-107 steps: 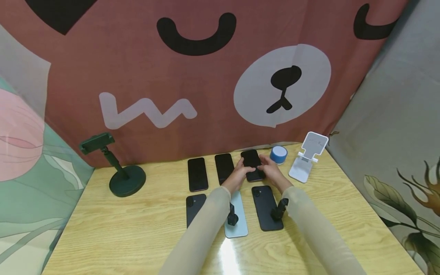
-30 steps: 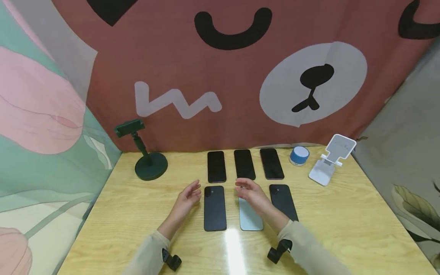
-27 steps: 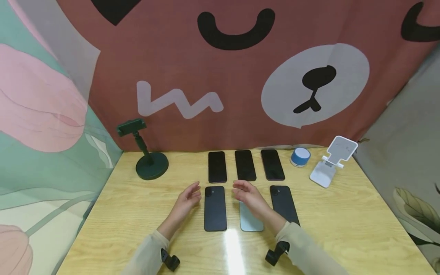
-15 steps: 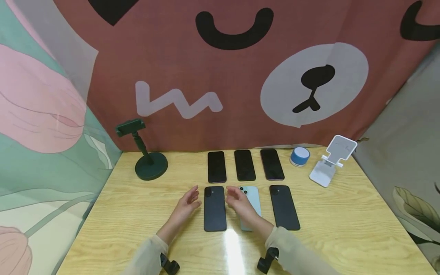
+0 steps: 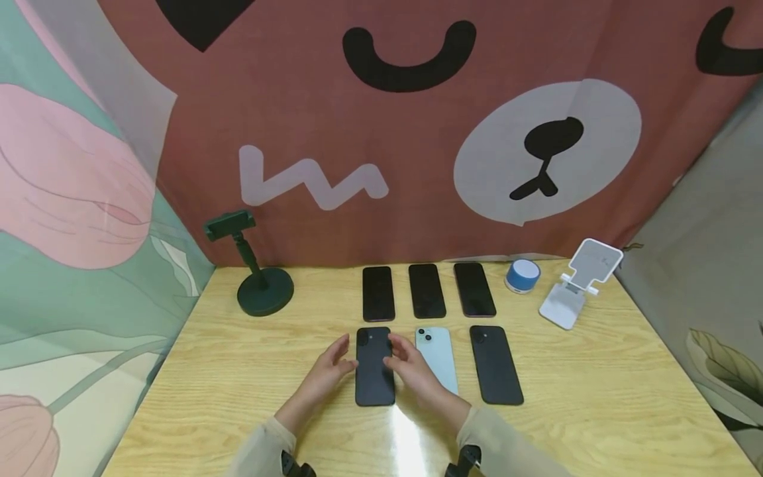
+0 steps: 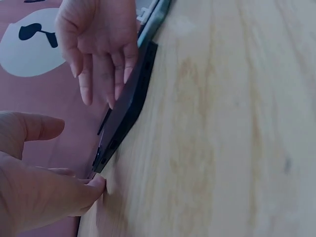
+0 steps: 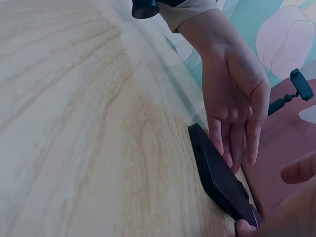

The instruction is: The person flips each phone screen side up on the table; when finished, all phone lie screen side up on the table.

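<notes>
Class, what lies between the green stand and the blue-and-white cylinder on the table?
Three phones, black side up, lie there with bare gaps between: left phone, middle phone, right phone. The head view shows this.

Left hand (image 5: 324,374) and right hand (image 5: 415,372) faced each other across a narrow gap, fingers (image 5: 340,345) gently bent.
Both forearms, in pale sleeves (image 5: 499,442), came in from the front side of the bench (image 5: 197,391), bare at the wrists and slanting inward until the hands drew near each other. The left hand lay closer to the bench's left edge and the right hand closer to its right edge, fingers aimed at the back edge. The thumbs (image 5: 392,363) pointed inward, apart from the fingers and nearer the front. In the wrist views, the palms were turned toward each other.
</notes>
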`<state>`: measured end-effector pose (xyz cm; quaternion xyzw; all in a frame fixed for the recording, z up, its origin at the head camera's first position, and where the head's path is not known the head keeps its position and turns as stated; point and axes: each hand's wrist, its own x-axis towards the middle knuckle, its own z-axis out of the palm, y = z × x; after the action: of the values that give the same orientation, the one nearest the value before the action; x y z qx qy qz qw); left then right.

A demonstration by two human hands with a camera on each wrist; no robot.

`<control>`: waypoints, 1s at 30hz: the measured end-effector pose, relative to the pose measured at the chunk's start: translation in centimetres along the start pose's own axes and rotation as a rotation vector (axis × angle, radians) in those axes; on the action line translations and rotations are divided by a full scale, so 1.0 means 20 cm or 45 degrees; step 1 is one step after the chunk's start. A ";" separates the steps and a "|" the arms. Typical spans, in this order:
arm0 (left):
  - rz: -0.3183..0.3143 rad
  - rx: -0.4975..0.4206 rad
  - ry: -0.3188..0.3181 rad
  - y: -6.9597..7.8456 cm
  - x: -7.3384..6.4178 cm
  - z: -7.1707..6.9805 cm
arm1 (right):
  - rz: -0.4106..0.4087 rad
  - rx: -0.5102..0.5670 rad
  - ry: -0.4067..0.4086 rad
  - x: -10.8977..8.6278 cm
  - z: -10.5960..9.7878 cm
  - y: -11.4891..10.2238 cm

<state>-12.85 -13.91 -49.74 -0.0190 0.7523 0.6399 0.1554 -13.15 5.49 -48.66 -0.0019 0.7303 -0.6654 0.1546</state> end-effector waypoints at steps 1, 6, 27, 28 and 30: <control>-0.005 -0.008 -0.002 0.00 0.00 0.00 | -0.005 0.006 -0.005 0.00 0.00 0.00; -0.011 -0.026 -0.032 0.00 0.00 0.02 | -0.016 0.005 -0.016 -0.02 -0.01 0.02; -0.115 -0.161 -0.106 -0.01 -0.01 0.05 | 0.034 0.180 -0.052 -0.03 -0.02 0.05; -0.112 -0.166 -0.104 -0.01 -0.01 0.05 | 0.035 0.209 -0.042 -0.03 -0.02 0.05; -0.098 -0.195 -0.103 -0.01 -0.01 0.05 | 0.037 0.268 -0.014 -0.03 -0.01 0.05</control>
<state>-12.42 -13.05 -49.93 -0.0339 0.6931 0.6893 0.2081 -12.36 6.04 -49.51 0.0212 0.6554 -0.7362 0.1675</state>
